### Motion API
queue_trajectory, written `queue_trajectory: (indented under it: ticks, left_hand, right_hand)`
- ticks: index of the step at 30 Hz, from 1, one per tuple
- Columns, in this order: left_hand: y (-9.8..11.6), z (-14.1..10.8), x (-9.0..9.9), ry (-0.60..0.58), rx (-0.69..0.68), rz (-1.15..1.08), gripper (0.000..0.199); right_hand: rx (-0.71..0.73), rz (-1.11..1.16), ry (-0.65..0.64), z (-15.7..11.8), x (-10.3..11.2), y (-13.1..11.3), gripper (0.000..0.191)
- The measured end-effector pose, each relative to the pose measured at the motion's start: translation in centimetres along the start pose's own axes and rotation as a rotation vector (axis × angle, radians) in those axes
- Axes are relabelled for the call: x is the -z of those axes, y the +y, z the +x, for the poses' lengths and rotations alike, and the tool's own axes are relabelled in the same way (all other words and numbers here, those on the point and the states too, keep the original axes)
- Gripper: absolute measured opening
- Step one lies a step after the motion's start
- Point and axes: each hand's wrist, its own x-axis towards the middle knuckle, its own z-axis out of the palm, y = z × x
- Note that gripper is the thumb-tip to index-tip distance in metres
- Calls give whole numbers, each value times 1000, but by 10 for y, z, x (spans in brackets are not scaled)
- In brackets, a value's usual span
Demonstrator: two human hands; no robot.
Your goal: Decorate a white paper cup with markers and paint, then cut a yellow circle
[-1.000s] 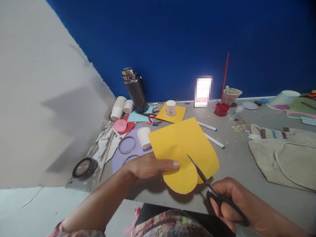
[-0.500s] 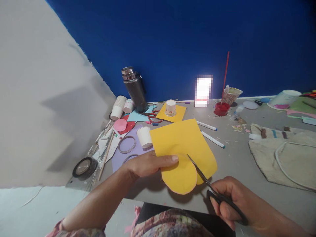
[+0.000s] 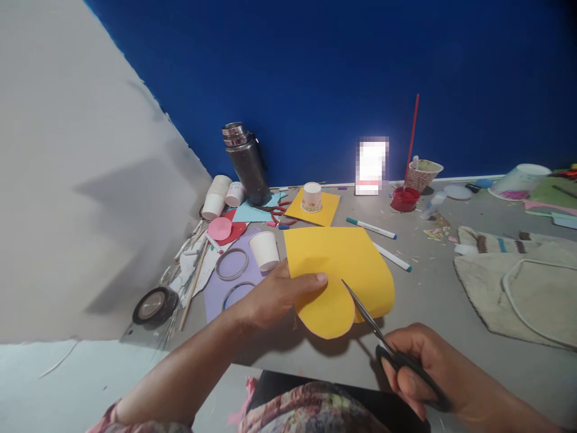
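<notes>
A yellow sheet of paper is held above the table, with a rounded lobe cut along its lower part. My left hand grips the sheet at its left side, thumb on top and the fingers hidden underneath. Black-handled scissors are in my right hand, fingers wrapped round the handles. Their blades lie at the cut edge between the rounded lobe and the rest of the sheet, tips near its middle.
Behind the sheet are two markers, a white paper cup and a small cup on yellow paper. A dark flask stands at the wall. Tape lies left, a cloth bag right.
My left hand and the yellow sheet have shifted slightly, the lobe moving up and left and the sheet's top edge lower. More of the rear marker shows. The scissors have barely moved.
</notes>
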Motion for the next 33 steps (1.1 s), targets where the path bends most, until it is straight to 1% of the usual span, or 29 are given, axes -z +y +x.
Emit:
queue_trajectory:
  ticks: [5,7,12,15,21,27,30,33]
  left_hand:
    - [1,2,-1,34,41,-21,57]
    - [1,3,-1,37,40,-32,56]
    - [1,6,2,15,43,-76,48]
    - [0,8,5,27,35,-97,47]
    - [-2,14,11,30,35,-121,52]
    - [-3,19,16,48,69,-124,47]
    - [-4,20,20,29,68,-112,45]
    - [-5,22,23,7,62,-107,44]
  right_hand:
    - [6,6,13,1,-1,5,31]
    - [14,12,7,2,0,9,31]
    - [24,26,10,5,2,10,47]
    - [12,-1,0,8,3,3,54]
    - [-27,-51,-14,14,11,-12,62]
    - [-87,-70,-46,21,25,-5,70]
    - [-116,-59,-45,25,28,-3,68]
    - [-144,-69,-49,28,28,-5,58]
